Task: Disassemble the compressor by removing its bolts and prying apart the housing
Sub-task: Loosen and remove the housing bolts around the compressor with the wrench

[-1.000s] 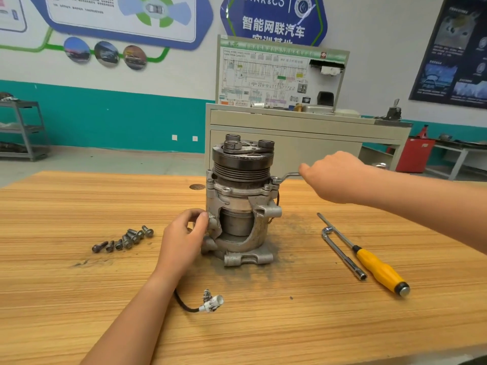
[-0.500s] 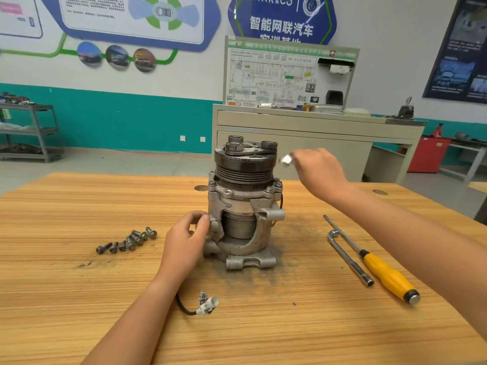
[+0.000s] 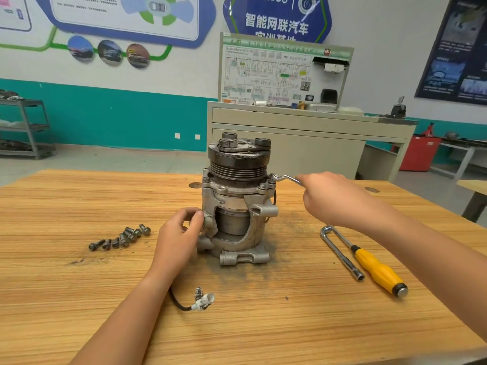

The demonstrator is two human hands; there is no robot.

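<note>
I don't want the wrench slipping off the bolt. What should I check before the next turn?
1. Wrench seated on the flange bolt: cannot tell; it reaches the bolt, but the fit is too small to see.
2. Right hand grips the wrench handle: ok.
3. Left hand holds the compressor low on its housing: ok.
4. Compressor upright on the table: ok.
5. Removed bolts lie apart, left of the compressor: ok.
</note>
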